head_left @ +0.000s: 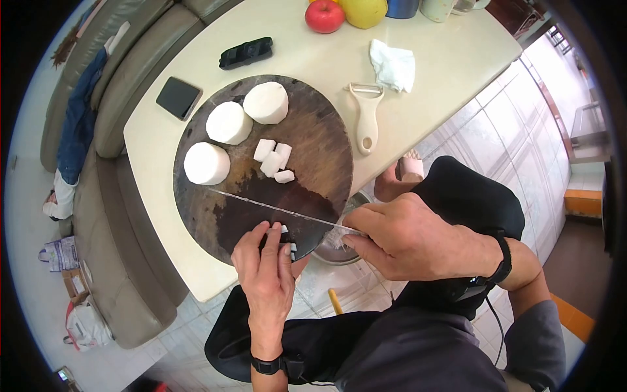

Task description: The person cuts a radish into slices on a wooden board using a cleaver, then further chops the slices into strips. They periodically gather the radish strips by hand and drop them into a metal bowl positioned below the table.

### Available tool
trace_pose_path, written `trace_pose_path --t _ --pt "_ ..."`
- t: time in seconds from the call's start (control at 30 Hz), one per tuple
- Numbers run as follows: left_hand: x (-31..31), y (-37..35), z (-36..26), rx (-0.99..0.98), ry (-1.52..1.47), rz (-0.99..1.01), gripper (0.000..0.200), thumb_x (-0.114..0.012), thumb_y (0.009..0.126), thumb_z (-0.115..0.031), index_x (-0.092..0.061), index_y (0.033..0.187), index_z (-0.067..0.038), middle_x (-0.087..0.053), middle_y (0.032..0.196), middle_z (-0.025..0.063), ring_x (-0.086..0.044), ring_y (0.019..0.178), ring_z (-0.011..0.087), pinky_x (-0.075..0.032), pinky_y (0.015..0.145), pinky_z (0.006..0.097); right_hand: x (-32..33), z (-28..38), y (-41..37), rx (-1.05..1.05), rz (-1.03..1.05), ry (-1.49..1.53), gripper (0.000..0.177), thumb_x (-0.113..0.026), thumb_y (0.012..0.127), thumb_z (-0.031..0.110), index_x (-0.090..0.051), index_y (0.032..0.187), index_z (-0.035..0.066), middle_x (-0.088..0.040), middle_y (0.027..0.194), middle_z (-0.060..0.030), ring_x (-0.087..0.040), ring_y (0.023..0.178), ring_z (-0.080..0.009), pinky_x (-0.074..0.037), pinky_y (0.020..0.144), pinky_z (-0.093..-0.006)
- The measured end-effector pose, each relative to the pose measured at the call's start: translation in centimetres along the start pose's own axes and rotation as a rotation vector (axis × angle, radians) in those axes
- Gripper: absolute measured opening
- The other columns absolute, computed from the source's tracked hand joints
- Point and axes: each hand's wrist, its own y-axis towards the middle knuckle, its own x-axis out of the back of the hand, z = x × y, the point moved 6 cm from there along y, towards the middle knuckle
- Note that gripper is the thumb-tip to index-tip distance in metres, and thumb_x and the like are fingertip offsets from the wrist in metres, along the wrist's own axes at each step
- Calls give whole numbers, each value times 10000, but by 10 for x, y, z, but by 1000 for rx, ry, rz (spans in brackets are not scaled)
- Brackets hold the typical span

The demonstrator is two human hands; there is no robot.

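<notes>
A round dark cutting board (320, 140) lies on the table. My right hand (418, 238) grips a knife (281, 209), its thin blade seen nearly edge-on and reaching left across the board. At the board's near edge, my left hand (264, 261) has its fingers curled down on small white pieces (292, 247) of peeled radish, partly hidden by the fingers. Several small cut chunks (271, 163) sit mid-board. Three thick white radish sections (207, 163) stand along the board's far left side.
On the cream table (307, 59) are a white peeler (367, 117), crumpled tissue (393, 65), phone (178, 98), black object (246, 53), red apple (324, 16) and yellow fruit (363, 12). A metal bowl (339, 256) sits below the table edge. A grey sofa (114, 242) stands left.
</notes>
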Motion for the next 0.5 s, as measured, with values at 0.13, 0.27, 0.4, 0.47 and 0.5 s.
trace_pose_path --t 0.13,0.27,0.4,0.47,0.5 --pt "-1 4 -1 -13 -4 36 325 -684 798 29 -678 1123 4 -601 1136 151 -565 1029 331 -441 892 419 0 0 -1 -7 6 21 207 -623 872 130 -494 783 -5 -555 647 -177 -588 623 -405 -454 557 -471" --pt "-1 5 -4 -14 -18 44 312 -682 789 51 -685 1099 12 -606 1111 150 -566 1015 332 -444 885 418 0 -1 -2 7 -1 8 205 -624 863 122 -490 775 -6 -552 645 -176 -587 622 -405 -453 553 -471" --pt "0 3 -9 -31 -20 46 281 -627 800 102 -692 1063 28 -619 1075 167 -584 1004 332 -467 883 403 0 -3 -2 17 -3 -13 183 -623 840 104 -491 768 -1 -551 646 -174 -589 617 -398 -453 550 -468" --pt "1 1 -9 -42 -26 49 285 -631 790 103 -695 1058 29 -619 1074 167 -584 1002 334 -466 884 405 1 -3 -2 14 -2 -10 177 -625 828 100 -491 768 0 -550 645 -172 -589 615 -396 -456 550 -466" --pt "1 1 -10 -50 -26 58 295 -635 778 103 -696 1057 30 -620 1073 167 -584 1002 337 -466 885 407 1 -3 -2 12 0 -7 172 -627 816 96 -492 768 1 -549 644 -170 -589 612 -395 -459 551 -465"
